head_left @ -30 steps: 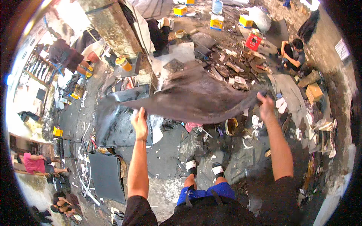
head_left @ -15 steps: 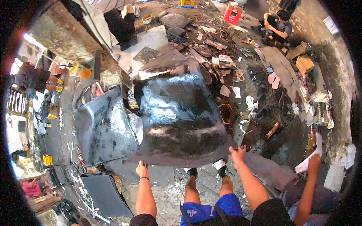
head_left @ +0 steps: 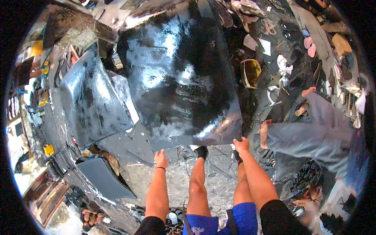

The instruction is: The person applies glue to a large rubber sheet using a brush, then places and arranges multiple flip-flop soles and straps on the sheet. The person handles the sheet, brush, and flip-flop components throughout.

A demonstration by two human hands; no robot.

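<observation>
A large black sheet (head_left: 176, 78), glossy and wet-looking with a paler near edge, lies spread out in front of me. My right hand (head_left: 242, 146) is closed on its near right corner, thumb uppermost. Just below the near left corner is my left hand (head_left: 161, 159), its thumb apart from the fingers; the fingertips come up to the edge, and no grip on the sheet shows. To the left lies a second shiny black sheet (head_left: 96, 102). A smaller dark sheet (head_left: 103, 178) rests nearer to me on that side.
On the right a person in grey trousers (head_left: 309, 137) stands barefoot close to the sheet. A stained bucket (head_left: 250, 73) lies beyond my right hand. Pink slippers (head_left: 310, 46), white scraps (head_left: 282, 64) and a cardboard box (head_left: 341, 44) are farther right. Stacked dark pieces (head_left: 311, 172) lie near right.
The view has tipped down and the sheet's near edge now lies flatter. My left hand has come away from its corner. The person on the right has stepped in closer.
</observation>
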